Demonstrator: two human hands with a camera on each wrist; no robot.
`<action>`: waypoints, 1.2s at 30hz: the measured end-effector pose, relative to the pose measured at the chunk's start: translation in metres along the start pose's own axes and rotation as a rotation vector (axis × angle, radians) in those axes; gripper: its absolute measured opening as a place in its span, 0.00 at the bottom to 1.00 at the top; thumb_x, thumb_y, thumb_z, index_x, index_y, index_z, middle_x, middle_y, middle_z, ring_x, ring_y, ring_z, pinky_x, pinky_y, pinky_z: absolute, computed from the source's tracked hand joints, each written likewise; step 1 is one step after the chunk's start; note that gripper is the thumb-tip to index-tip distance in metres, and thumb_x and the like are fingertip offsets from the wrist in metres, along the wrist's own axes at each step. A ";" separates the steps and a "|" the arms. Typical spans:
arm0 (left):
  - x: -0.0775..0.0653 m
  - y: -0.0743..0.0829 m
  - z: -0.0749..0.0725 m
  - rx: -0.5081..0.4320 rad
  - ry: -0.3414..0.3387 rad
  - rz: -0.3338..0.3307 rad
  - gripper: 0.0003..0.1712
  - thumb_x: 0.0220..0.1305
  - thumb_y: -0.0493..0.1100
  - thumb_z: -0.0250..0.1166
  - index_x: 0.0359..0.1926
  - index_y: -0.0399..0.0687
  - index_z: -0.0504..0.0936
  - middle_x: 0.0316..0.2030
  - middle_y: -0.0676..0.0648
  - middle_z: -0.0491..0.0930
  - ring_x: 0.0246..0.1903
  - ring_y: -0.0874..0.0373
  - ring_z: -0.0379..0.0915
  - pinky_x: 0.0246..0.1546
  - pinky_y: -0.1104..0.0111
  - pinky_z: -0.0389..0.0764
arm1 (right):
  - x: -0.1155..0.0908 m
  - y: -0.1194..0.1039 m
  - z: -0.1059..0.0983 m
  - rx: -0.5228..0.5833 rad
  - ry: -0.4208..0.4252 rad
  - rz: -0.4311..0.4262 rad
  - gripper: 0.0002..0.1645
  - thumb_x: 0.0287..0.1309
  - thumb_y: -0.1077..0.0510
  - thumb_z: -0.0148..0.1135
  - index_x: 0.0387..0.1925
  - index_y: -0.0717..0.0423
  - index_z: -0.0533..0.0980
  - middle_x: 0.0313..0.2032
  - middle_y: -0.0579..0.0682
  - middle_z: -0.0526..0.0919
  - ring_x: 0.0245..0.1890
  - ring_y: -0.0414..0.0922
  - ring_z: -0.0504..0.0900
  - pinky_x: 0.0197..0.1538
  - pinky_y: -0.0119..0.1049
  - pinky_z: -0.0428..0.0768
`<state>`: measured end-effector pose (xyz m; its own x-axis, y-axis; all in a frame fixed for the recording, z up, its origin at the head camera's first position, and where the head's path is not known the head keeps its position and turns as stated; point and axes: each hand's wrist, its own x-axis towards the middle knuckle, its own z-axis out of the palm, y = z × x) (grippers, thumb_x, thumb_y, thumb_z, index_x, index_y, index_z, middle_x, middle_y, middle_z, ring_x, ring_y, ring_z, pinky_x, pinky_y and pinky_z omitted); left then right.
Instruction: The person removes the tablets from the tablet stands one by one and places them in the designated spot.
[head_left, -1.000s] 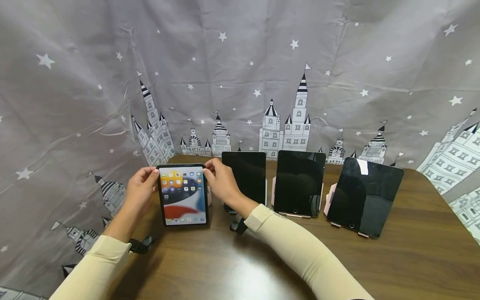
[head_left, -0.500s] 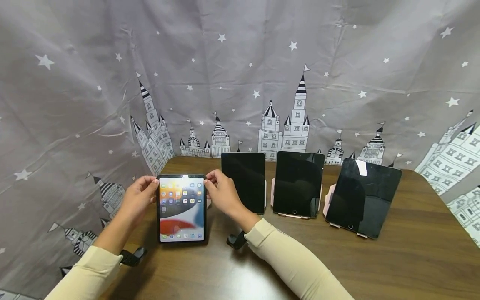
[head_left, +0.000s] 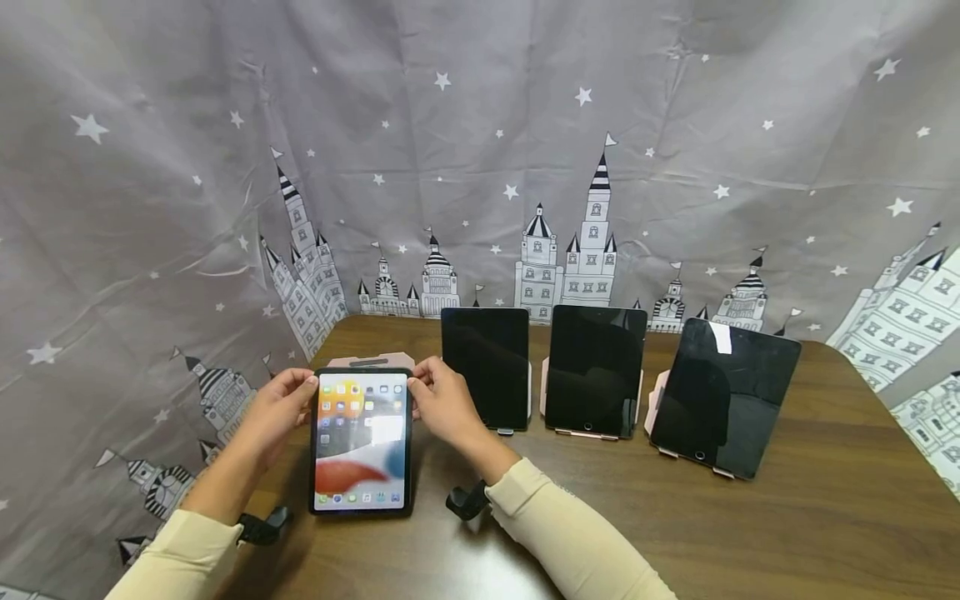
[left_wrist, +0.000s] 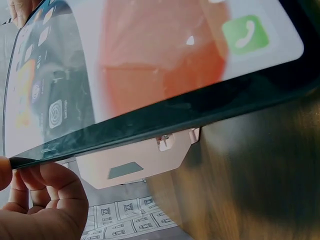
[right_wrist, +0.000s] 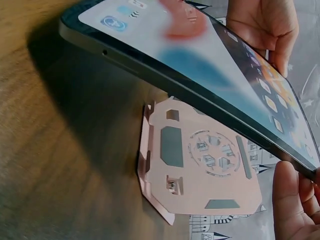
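A lit tablet (head_left: 362, 454) with a black border and a home screen of app icons is held up in front of a pink stand (head_left: 375, 360). The left hand (head_left: 283, 408) pinches its upper left corner, and the right hand (head_left: 444, 400) pinches the upper right one. In the left wrist view, the thumb and curled fingers of the left hand (left_wrist: 45, 195) grip the tablet's edge. From the right wrist view, the pink stand (right_wrist: 200, 160) shows bare behind the tablet, apart from it, with grey pads and a round cut-out.
Three dark tablets lean on stands to the right: one beside the right hand (head_left: 486, 367), a middle one (head_left: 595, 371), and a tilted one (head_left: 723, 400) at the far right. Behind the wooden table (head_left: 675, 525) hangs a grey curtain (head_left: 480, 125) printed with castles.
Both hands have drawn the lit tablet toward the person, lower in the head view. The pink stand behind it has come into sight above its top edge.
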<state>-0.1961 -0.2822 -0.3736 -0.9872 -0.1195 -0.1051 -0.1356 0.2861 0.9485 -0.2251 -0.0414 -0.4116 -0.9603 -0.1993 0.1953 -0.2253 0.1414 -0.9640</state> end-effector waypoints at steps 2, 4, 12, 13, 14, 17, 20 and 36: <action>0.000 -0.002 0.000 0.006 -0.013 -0.013 0.12 0.78 0.44 0.49 0.51 0.37 0.68 0.36 0.53 0.71 0.34 0.61 0.69 0.34 0.69 0.76 | -0.001 0.001 0.001 0.003 -0.001 0.013 0.04 0.68 0.63 0.57 0.42 0.61 0.75 0.30 0.49 0.79 0.29 0.55 0.84 0.31 0.43 0.85; 0.001 -0.004 0.000 0.020 -0.026 -0.024 0.13 0.78 0.44 0.49 0.51 0.37 0.67 0.36 0.52 0.71 0.34 0.61 0.69 0.33 0.69 0.76 | -0.003 0.002 0.002 0.005 -0.002 0.022 0.04 0.68 0.63 0.57 0.41 0.61 0.75 0.30 0.49 0.80 0.28 0.54 0.84 0.30 0.41 0.85; 0.002 -0.013 0.002 0.059 -0.066 -0.071 0.16 0.78 0.44 0.48 0.54 0.34 0.66 0.38 0.48 0.71 0.33 0.60 0.71 0.33 0.67 0.78 | -0.011 0.009 0.005 0.015 -0.008 0.063 0.03 0.68 0.65 0.56 0.39 0.62 0.74 0.28 0.49 0.79 0.25 0.52 0.84 0.27 0.40 0.84; 0.002 -0.014 0.002 0.056 -0.069 -0.075 0.16 0.78 0.44 0.48 0.54 0.33 0.66 0.37 0.48 0.72 0.33 0.59 0.72 0.32 0.67 0.79 | -0.012 0.010 0.006 0.016 -0.008 0.064 0.02 0.68 0.65 0.56 0.39 0.62 0.74 0.27 0.49 0.79 0.25 0.53 0.84 0.27 0.40 0.84; 0.002 -0.015 0.002 0.053 -0.072 -0.079 0.16 0.78 0.43 0.48 0.54 0.33 0.66 0.37 0.47 0.72 0.32 0.59 0.72 0.32 0.67 0.79 | -0.013 0.010 0.007 0.017 -0.010 0.066 0.02 0.68 0.65 0.56 0.39 0.62 0.73 0.27 0.50 0.78 0.26 0.55 0.84 0.27 0.41 0.85; 0.002 -0.019 0.001 0.039 -0.098 -0.090 0.15 0.78 0.43 0.48 0.53 0.33 0.66 0.36 0.48 0.73 0.31 0.59 0.73 0.31 0.67 0.79 | -0.015 0.012 0.009 0.015 -0.010 0.077 0.02 0.68 0.65 0.56 0.38 0.63 0.73 0.26 0.50 0.78 0.25 0.56 0.84 0.27 0.43 0.85; 0.002 -0.023 0.001 0.031 -0.122 -0.101 0.13 0.78 0.41 0.47 0.51 0.33 0.66 0.34 0.49 0.74 0.29 0.58 0.73 0.30 0.67 0.78 | -0.018 0.015 0.011 0.010 -0.011 0.092 0.03 0.68 0.65 0.57 0.38 0.63 0.73 0.25 0.50 0.78 0.21 0.53 0.83 0.25 0.42 0.84; 0.001 -0.041 -0.002 0.046 -0.203 -0.195 0.12 0.79 0.40 0.43 0.50 0.33 0.65 0.38 0.44 0.73 0.34 0.54 0.71 0.33 0.63 0.76 | -0.035 0.031 0.019 0.032 -0.033 0.153 0.03 0.66 0.66 0.57 0.37 0.64 0.72 0.21 0.52 0.77 0.15 0.46 0.81 0.22 0.40 0.83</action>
<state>-0.1909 -0.2958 -0.4122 -0.9379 0.0150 -0.3465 -0.3238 0.3197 0.8905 -0.1957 -0.0483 -0.4515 -0.9769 -0.2097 0.0403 -0.0710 0.1413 -0.9874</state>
